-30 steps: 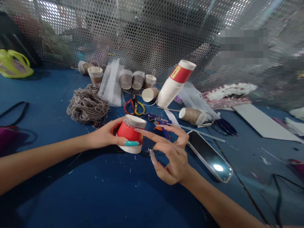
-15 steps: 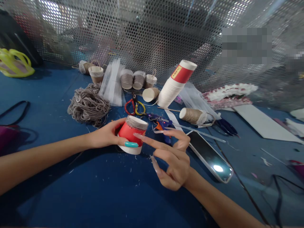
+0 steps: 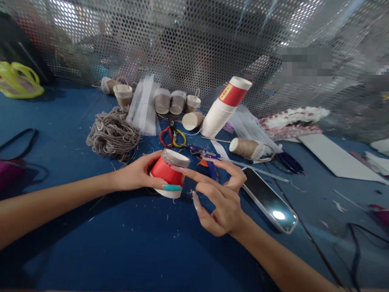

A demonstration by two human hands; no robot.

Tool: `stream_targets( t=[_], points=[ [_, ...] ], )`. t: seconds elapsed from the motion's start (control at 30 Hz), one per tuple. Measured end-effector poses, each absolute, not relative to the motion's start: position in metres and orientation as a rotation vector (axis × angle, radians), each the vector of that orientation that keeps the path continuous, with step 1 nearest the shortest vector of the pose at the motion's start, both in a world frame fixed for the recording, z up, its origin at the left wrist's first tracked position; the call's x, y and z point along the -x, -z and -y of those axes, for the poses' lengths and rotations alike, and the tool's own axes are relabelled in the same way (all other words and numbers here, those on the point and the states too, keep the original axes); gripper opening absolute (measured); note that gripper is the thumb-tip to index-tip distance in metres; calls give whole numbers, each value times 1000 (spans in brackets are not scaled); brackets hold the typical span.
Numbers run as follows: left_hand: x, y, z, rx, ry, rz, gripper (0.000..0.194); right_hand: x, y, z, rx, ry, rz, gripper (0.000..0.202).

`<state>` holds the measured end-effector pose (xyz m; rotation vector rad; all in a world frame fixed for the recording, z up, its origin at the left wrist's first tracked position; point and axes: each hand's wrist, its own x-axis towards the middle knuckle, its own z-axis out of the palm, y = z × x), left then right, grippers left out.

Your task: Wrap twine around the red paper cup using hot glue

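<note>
Fingers [image 3: 197,177] of the right hand [image 3: 223,205] rose toward the cup's [image 3: 167,172] cord [image 3: 174,159].

The blue worktop [image 3: 121,243] carries a tangled grey cord bundle [image 3: 113,134], scissors [image 3: 172,137] with one red and one yellow handle, a blue glue gun [image 3: 209,155], a leaning stack of paper cups [image 3: 219,114], a phone [image 3: 269,198] lying screen up, and a flat white board [image 3: 337,156]. Small white scraps [image 3: 339,207] dot its surface.

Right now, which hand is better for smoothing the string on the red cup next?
Probably the right hand: its pointing finger is right by the gray string, while the left hand is busy holding the red cup.
</note>
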<state>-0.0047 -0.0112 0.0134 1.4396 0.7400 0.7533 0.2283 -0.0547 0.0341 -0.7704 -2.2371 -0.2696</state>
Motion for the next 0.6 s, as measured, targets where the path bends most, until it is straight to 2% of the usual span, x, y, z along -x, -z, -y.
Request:
stream_targets(
  t=[0.2, 0.37, 0.6],
  points=[
    [3, -14, 11, -1420, -715, -767, 67, -230, -36, 56, 736, 233, 2209, 4],
    [3, -15, 9, -1523, -650, -864, 55, -235, -36, 60, 589, 292, 2171, 11],
    [5, -12, 9, -1516, -678, -894, 61, -233, -29, 52, 514, 410, 1932, 10]
  ],
)
